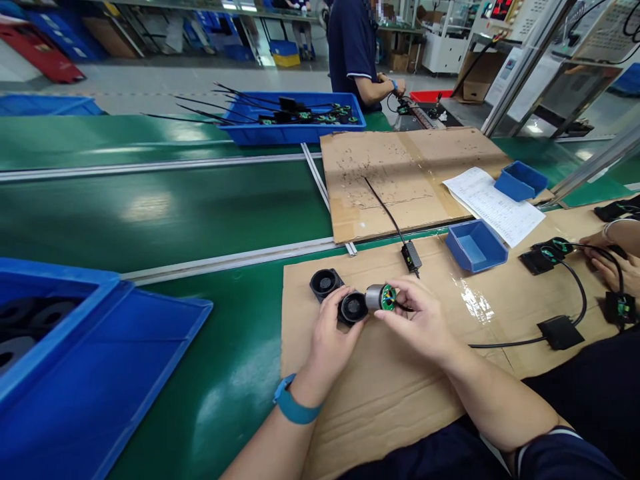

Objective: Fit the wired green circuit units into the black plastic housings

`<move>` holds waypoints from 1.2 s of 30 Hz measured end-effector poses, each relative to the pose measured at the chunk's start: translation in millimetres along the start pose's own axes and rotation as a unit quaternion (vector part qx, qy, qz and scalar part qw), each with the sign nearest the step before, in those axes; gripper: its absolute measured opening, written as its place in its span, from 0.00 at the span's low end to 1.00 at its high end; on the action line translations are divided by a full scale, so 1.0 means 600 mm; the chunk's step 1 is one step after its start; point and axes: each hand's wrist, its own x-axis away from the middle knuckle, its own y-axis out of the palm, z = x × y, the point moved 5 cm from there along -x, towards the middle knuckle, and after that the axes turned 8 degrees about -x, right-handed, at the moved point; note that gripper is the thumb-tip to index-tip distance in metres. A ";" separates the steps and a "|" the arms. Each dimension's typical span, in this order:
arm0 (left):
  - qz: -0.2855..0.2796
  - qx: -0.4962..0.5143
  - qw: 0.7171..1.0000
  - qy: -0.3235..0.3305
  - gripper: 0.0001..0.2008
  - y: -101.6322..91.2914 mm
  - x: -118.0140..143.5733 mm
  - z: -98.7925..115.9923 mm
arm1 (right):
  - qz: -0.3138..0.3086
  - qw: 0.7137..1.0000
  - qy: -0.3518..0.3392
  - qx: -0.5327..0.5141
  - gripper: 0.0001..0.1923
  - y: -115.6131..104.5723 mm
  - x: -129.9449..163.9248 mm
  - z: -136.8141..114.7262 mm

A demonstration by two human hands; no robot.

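Note:
In the head view my left hand (pixel 334 330) is closed round a black round-bored housing (pixel 354 307), its opening facing up. A second black housing (pixel 325 284) stands just behind it on the cardboard. My right hand (pixel 417 313) pinches a silver motor (pixel 376 298) with a green circuit board (pixel 389 297) on its end, tilted on its side. The motor's silver end is close to the housing's rim; whether they touch I cannot tell. A black cable runs from the board under my right fingers. Behind that hand lies a ribbed black module (pixel 411 257) with a cable.
A small blue bin (pixel 477 245) and a written sheet (pixel 493 203) lie ahead right. At right, a co-worker's hand (pixel 607 263) is near cabled black parts (pixel 561 331). Large blue bins (pixel 115 373) stand left; a blue tray (pixel 295 135) of cabled boards sits behind. Another person (pixel 353 53) works beyond.

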 end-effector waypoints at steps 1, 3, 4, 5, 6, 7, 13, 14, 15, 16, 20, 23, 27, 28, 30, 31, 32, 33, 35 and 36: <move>-0.002 -0.002 1.000 0.017 0.26 0.000 0.001 0.003 | -0.019 1.000 -0.015 0.011 0.19 0.009 0.004 -0.005; -0.007 -0.005 0.999 0.051 0.26 0.000 0.003 0.007 | -0.053 0.997 -0.046 0.041 0.21 0.027 0.012 -0.011; -0.005 -0.007 0.998 0.066 0.26 0.000 0.004 0.009 | -0.063 0.994 -0.060 0.059 0.23 0.035 0.016 -0.012; -0.001 -0.009 0.997 0.079 0.26 -0.001 0.004 0.011 | -0.068 0.992 -0.072 0.074 0.24 0.040 0.019 -0.012; 0.003 -0.012 0.996 0.091 0.26 -0.002 0.005 0.014 | -0.070 0.990 -0.080 0.087 0.24 0.044 0.022 -0.011; 0.008 -0.014 0.994 0.104 0.26 -0.002 0.005 0.016 | -0.071 0.989 -0.086 0.096 0.24 0.047 0.023 -0.009; 0.013 -0.024 0.991 0.133 0.26 0.000 0.006 0.027 | -0.045 0.986 -0.101 0.123 0.20 0.047 0.026 -0.007; 0.015 -0.027 0.990 0.136 0.27 0.001 0.007 0.029 | -0.034 0.986 -0.102 0.127 0.20 0.047 0.027 -0.008; 0.018 -0.031 0.990 0.139 0.27 0.001 0.007 0.030 | -0.024 0.986 -0.104 0.132 0.20 0.047 0.028 -0.008; 0.023 -0.034 0.989 0.143 0.27 0.001 0.008 0.030 | -0.018 0.985 -0.105 0.137 0.20 0.049 0.029 -0.007; 0.030 -0.037 0.988 0.148 0.27 0.003 0.010 0.031 | -0.019 0.981 -0.107 0.162 0.21 0.056 0.034 -0.003; 0.025 -0.037 0.989 0.141 0.26 0.006 0.011 0.030 | -0.023 0.978 -0.114 0.173 0.22 0.058 0.036 -0.002; 0.017 -0.034 0.992 0.119 0.26 0.008 0.013 0.025 | -0.029 0.977 -0.105 0.181 0.20 0.057 0.034 0.000; 0.005 -0.032 0.993 0.111 0.26 0.010 0.013 0.023 | -0.031 0.978 -0.101 0.180 0.20 0.057 0.033 0.001; -0.023 -0.027 0.995 0.098 0.27 0.012 0.014 0.020 | -0.035 0.979 -0.099 0.176 0.21 0.055 0.031 0.001; -0.033 -0.026 0.995 0.096 0.27 0.013 0.014 0.019 | -0.038 0.978 -0.099 0.177 0.21 0.055 0.031 0.001; -0.038 -0.026 0.994 0.097 0.27 0.012 0.014 0.019 | -0.040 0.978 -0.098 0.182 0.21 0.054 0.030 0.001; -0.041 -0.026 0.994 0.102 0.27 0.012 0.013 0.019 | -0.045 0.976 -0.093 0.191 0.21 0.054 0.029 0.001; -0.043 -0.027 0.992 0.115 0.27 0.010 0.011 0.022 | -0.058 0.972 -0.078 0.215 0.22 0.054 0.027 0.002; -0.045 -0.029 0.991 0.122 0.27 0.010 0.011 0.023 | -0.065 0.969 -0.071 0.227 0.22 0.054 0.027 0.002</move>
